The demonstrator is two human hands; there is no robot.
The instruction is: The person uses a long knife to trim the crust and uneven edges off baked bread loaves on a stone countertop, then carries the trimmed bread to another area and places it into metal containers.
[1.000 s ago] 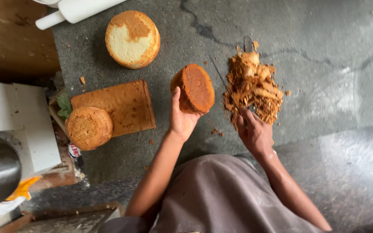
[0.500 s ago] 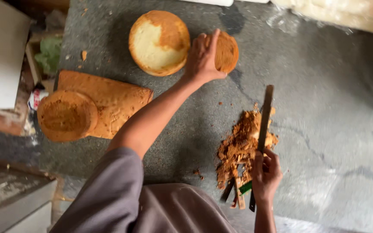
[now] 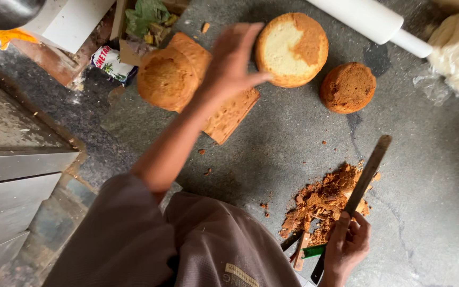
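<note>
Grey stone tabletop (image 3: 293, 138). Left hand (image 3: 229, 61) spread open, empty, over flat brown cake slab (image 3: 229, 114), beside half-trimmed round cake (image 3: 291, 49). Right hand (image 3: 346, 247) gripping long knife (image 3: 365, 178) by crumb pile (image 3: 322, 202). Trimming apparently mid-way; picking a cake likely needs a careful grasp.

Three round brown sponge cakes lie on the grey stone worktop (image 3: 431, 175): one with a pale cut top (image 3: 291, 49), one small dark one (image 3: 348, 87) just right of it, one golden one (image 3: 167, 78) left of it. One flat rectangular brown cake slab (image 3: 229, 109) lies below the pale-topped cake. One heap of brown crumbs (image 3: 322, 204), one long knife (image 3: 365, 178), one white rolling pin (image 3: 370, 21). Two hands: left hand (image 3: 232, 61), right hand (image 3: 346, 247).
</note>
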